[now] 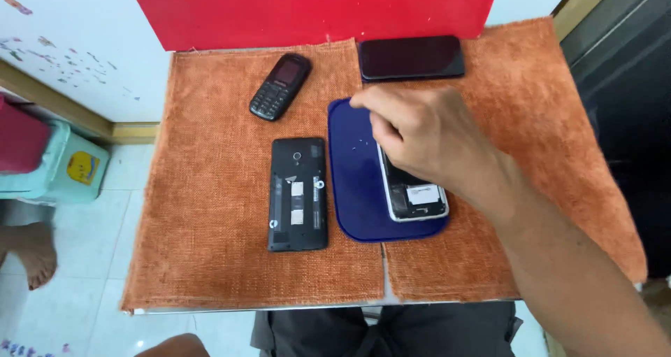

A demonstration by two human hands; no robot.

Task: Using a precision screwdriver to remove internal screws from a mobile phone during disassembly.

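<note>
Pinching the opened white phone (417, 202) on the blue tray (356, 189), right hand (419, 137) risked knocking it toward 5 o'clock; left hand was unseen.

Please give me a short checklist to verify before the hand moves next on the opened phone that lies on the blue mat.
1. Right hand rests on the opened white-edged phone: ok.
2. That phone lies fully on the blue mat: ok.
3. Grip of the fingers on the phone: cannot tell, the hand hides its upper part.
4. Black phone with its back cover off lies apart on the orange cloth: ok.
5. Keypad phone and dark smartphone are away from the hand: ok.
6. Left hand: cannot tell, not in view.
</note>
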